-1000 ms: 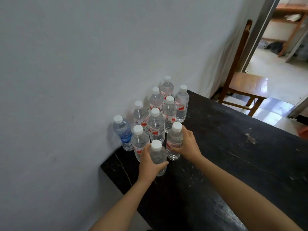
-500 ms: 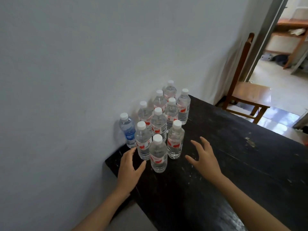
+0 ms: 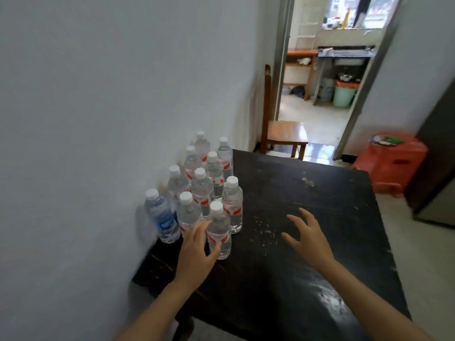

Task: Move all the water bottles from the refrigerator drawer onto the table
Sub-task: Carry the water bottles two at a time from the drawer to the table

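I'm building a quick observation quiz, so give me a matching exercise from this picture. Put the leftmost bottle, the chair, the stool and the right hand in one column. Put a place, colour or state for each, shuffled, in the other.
Column one
1. leftmost bottle
2. chair
3. stool
4. right hand

Column two
a. orange-red, on the floor
b. blue label, next to the wall
c. open above the table, holding nothing
d. brown wood, by the doorway

Pairs: 1-b, 2-d, 3-a, 4-c
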Motion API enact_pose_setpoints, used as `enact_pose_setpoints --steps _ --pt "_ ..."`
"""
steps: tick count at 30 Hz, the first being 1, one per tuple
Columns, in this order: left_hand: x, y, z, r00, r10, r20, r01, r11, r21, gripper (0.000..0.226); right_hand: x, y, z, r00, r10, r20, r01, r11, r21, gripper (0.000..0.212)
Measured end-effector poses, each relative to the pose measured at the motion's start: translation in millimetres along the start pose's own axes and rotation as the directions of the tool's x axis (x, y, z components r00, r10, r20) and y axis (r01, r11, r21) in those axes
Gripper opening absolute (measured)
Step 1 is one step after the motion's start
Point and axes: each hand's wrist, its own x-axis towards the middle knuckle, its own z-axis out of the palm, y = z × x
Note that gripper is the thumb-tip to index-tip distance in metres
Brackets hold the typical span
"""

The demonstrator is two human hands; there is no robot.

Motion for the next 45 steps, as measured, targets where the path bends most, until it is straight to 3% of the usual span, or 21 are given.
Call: enact_pose_setpoints --steps 4,7,16,25,32,36,40,45 --pt "3 -5 -7 0.981 0.183 0.071 -0.175 0.979 -0.105 0.058 -59 -16 -9 0.985 0.139 -0.101 -0.15 0.983 -0.103 0.053" --pt "-6 2 -8 0.915 0.382 0.131 -0.345 0.908 -0.239 0.048 -127 -33 -22 0.938 0.269 -0.217 -0.308 0.936 -0.17 0.053" --pt "-72 94 3 0.705 0.68 0.201 -0.469 0.66 -0.586 0.052 -337 -64 -88 0.772 0.499 -0.395 -0.619 0.731 -0.287 0.052" --pt "-173 184 -8 0.517 0.831 0.203 -0.511 0.49 -0.706 0.056 -508 -111 -125 0.545 0.612 -0.573 -0.811 0.557 -0.176 0.052" --pt "-293 244 -31 0.468 0.867 0.17 -0.531 0.43 -0.73 0.053 -653 -125 -136 0.48 0.63 -0.61 -0.842 0.528 -0.116 0.054" --pt "-365 275 -44 0.437 0.879 0.191 -0.521 0.421 -0.743 0.052 -727 -134 -147 0.391 0.666 -0.635 -0.879 0.476 -0.042 0.048" --pt "-414 299 -50 0.394 0.893 0.219 -0.508 0.41 -0.758 0.052 -782 -134 -155 0.325 0.686 -0.651 -0.909 0.416 -0.016 0.05" --pt "-445 321 -52 0.396 0.88 0.263 -0.502 0.447 -0.74 0.055 -823 -132 -156 0.263 0.717 -0.646 -0.935 0.355 0.014 0.051"
